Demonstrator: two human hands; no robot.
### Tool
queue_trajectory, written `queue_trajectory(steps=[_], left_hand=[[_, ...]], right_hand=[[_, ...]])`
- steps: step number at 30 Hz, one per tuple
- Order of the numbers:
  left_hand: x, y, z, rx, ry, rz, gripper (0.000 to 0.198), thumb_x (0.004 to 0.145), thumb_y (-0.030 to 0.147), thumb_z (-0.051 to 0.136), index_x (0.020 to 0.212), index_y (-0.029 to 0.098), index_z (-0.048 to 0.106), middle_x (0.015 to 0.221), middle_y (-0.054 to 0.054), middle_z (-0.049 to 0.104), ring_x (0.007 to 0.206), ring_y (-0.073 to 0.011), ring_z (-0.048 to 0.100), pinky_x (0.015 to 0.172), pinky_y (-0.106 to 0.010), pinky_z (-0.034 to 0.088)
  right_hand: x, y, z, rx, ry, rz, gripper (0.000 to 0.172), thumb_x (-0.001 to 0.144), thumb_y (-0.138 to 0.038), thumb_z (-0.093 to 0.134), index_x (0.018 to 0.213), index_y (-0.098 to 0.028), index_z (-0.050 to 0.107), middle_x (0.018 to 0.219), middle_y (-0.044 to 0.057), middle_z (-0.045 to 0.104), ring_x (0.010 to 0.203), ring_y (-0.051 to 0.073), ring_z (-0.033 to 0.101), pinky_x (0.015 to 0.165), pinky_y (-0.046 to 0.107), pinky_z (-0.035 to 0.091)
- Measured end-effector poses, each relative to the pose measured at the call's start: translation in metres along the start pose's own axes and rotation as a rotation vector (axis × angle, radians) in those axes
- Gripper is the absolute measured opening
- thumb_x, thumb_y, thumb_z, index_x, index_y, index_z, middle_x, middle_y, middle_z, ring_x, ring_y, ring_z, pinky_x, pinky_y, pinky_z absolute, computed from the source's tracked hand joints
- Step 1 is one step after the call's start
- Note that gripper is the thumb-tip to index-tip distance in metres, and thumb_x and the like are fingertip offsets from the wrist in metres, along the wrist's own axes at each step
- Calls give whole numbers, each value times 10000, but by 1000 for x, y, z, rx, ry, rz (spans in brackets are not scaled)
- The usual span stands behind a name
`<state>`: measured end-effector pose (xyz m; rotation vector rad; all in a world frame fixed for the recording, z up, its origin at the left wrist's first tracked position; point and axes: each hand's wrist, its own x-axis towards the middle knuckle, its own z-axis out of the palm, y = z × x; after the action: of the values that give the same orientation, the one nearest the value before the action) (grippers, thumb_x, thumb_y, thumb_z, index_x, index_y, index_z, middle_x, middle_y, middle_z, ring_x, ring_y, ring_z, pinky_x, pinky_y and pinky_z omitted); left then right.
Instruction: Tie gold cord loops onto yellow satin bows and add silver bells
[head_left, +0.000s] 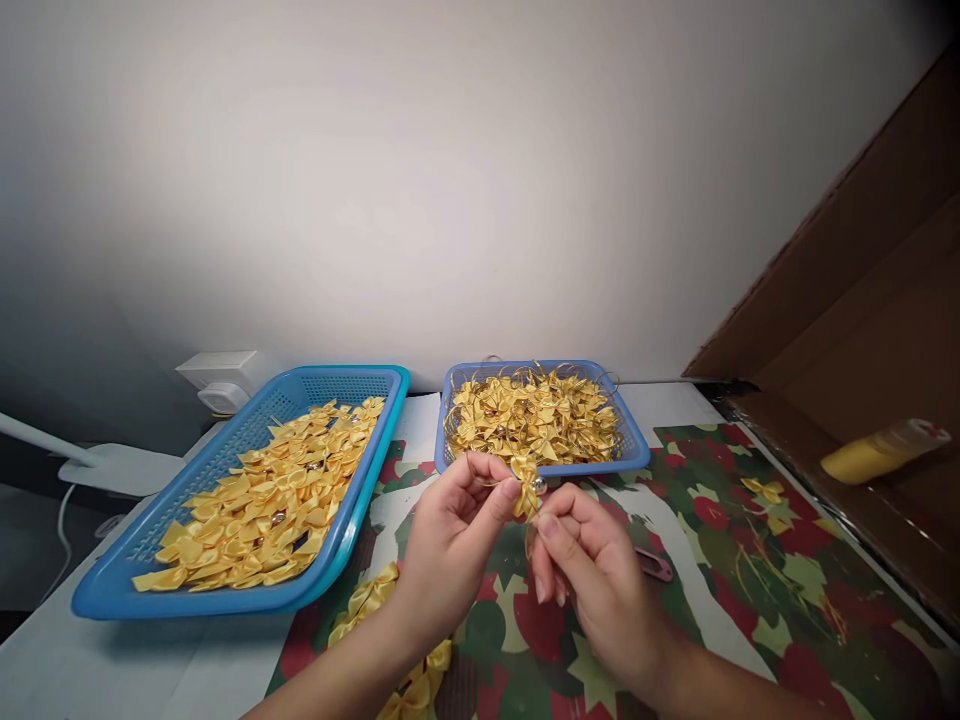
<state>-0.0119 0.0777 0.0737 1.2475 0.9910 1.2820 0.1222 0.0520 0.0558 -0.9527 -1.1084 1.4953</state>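
My left hand [459,535] pinches a yellow ribbon bow [523,469] between thumb and fingers, above the middle of the table. A small shiny silver bell [539,485] sits at the centre of the bow. Just below and to the right, my right hand [592,565] is closed, its thumb and forefinger pinching a thin gold cord [529,540] by the bow's lower end. How the cord joins the bow is too small to tell. Several loose yellow bows [365,605] lie on the table, partly hidden beneath my left forearm.
At left, a blue basket [112,590] holds many bows. Behind my hands, another blue basket [637,452] holds bows with gold cord loops. A pink hair clip [655,566], cord scraps [780,580] and a yellow-filled bottle [874,452] lie right. A white lamp base [124,468] stands left.
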Motion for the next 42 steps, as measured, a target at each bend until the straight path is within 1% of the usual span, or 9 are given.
queue_trajectory(steps=[8, 14, 18, 23, 32, 34, 37, 40, 42], left_hand=[[2, 1, 0, -5, -8, 3, 145, 856, 283, 638, 787, 172, 577, 674, 26, 556, 613, -102, 513, 579, -202, 442], [-2, -5, 0, 41, 33, 88, 98, 860, 237, 640, 792, 178, 603, 691, 28, 583, 628, -86, 535, 583, -167, 447], [-4, -9, 0, 103, 67, 149, 66, 869, 218, 630, 815, 183, 614, 704, 23, 599, 626, -89, 544, 572, -169, 446], [-5, -10, 1, 108, 93, 145, 81, 867, 224, 631, 805, 177, 608, 702, 15, 599, 622, -98, 557, 553, -179, 446], [-6, -14, 1, 133, 99, 159, 75, 867, 230, 628, 809, 186, 609, 709, 14, 614, 626, -111, 581, 574, -201, 476], [-8, -16, 1, 158, 96, 174, 67, 869, 224, 623, 815, 187, 611, 716, 11, 622, 630, -116, 589, 593, -215, 484], [-10, -18, 0, 237, 81, 206, 59, 878, 209, 608, 823, 190, 619, 720, 10, 633, 640, -121, 600, 621, -226, 486], [-10, -19, 0, 336, 74, 265, 67, 874, 194, 608, 810, 190, 630, 699, 13, 634, 629, -118, 588, 617, -221, 471], [-10, -19, 0, 354, 69, 274, 80, 866, 199, 617, 790, 187, 637, 685, 11, 632, 626, -120, 581, 614, -220, 464]], right_hand=[[1, 1, -1, 6, -18, -14, 357, 912, -512, 558, 780, -192, 472, 503, -59, 532, 443, 62, 408, 465, 188, 328], [-1, 5, -1, 41, -13, -13, 324, 934, -481, 543, 805, -192, 473, 507, -63, 543, 446, 57, 412, 472, 183, 325], [-2, 6, 0, 57, -12, -8, 311, 943, -474, 532, 825, -191, 480, 509, -63, 549, 452, 58, 417, 478, 185, 325], [-3, 6, 0, 51, -12, -9, 312, 939, -472, 540, 813, -193, 478, 507, -61, 550, 451, 64, 419, 477, 195, 322], [-2, 8, 1, 68, -9, -20, 304, 945, -456, 536, 804, -193, 475, 506, -63, 535, 455, 64, 401, 473, 203, 288], [-2, 8, 2, 69, -5, -22, 313, 942, -463, 537, 795, -194, 473, 504, -64, 524, 455, 64, 397, 471, 202, 279], [-3, 9, 1, 57, 0, -26, 316, 940, -467, 538, 795, -194, 478, 506, -72, 505, 455, 63, 398, 482, 198, 304], [-2, 8, -1, 31, 11, -13, 318, 943, -466, 531, 787, -193, 481, 510, -75, 491, 452, 64, 396, 483, 198, 321], [-1, 5, -2, 8, 23, -6, 336, 939, -478, 532, 771, -192, 483, 514, -69, 493, 458, 67, 396, 486, 200, 328]])
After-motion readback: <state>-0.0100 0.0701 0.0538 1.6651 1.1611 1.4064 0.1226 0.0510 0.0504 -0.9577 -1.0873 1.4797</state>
